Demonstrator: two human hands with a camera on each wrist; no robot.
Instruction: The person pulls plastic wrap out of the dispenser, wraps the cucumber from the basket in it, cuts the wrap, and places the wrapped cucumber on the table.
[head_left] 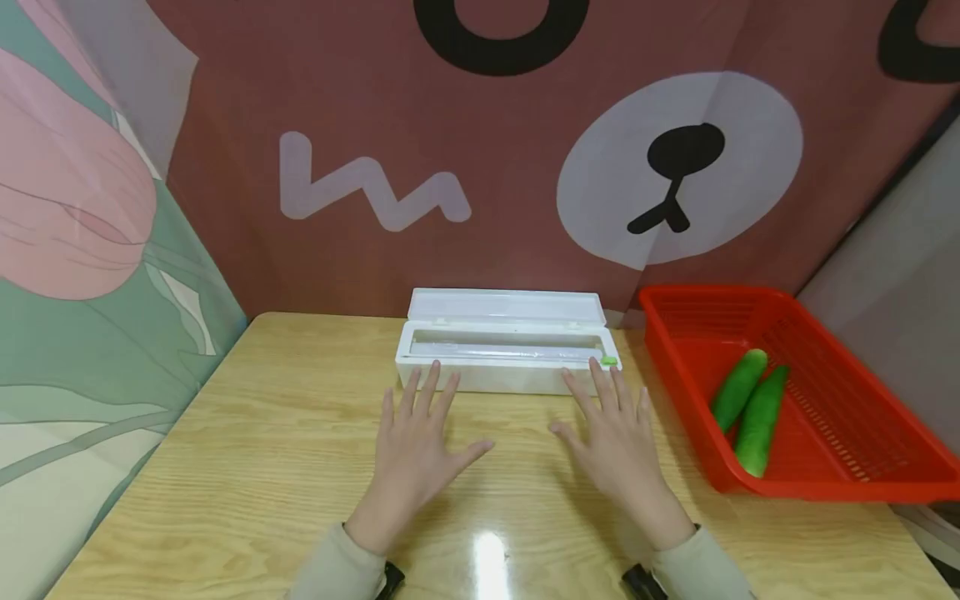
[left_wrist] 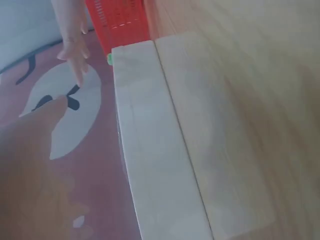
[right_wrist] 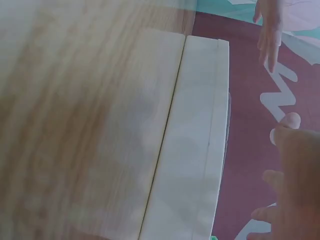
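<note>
A long white plastic-wrap dispenser box (head_left: 502, 380) stands near the table's back edge, its lid (head_left: 506, 307) tipped back. Inside lies a roll of clear film (head_left: 506, 352), and a small green slider (head_left: 609, 361) sits at the right end of its front rim. My left hand (head_left: 416, 450) is held in front of the box's left part, fingers spread and holding nothing. Toward the right part reaches my right hand (head_left: 618, 454), also spread and bare. Whether the fingertips touch the box cannot be told. Both wrist views show the box's white front (left_wrist: 150, 140) beside the hands.
To the right stands a red plastic basket (head_left: 862, 490) with two green cucumbers (head_left: 761, 421) inside. The wooden table (head_left: 262, 467) reflects a bright light near its front. Behind it hangs a brown cloth (head_left: 360, 267) with a bear's face; a floral cloth (head_left: 75, 350) hangs at left.
</note>
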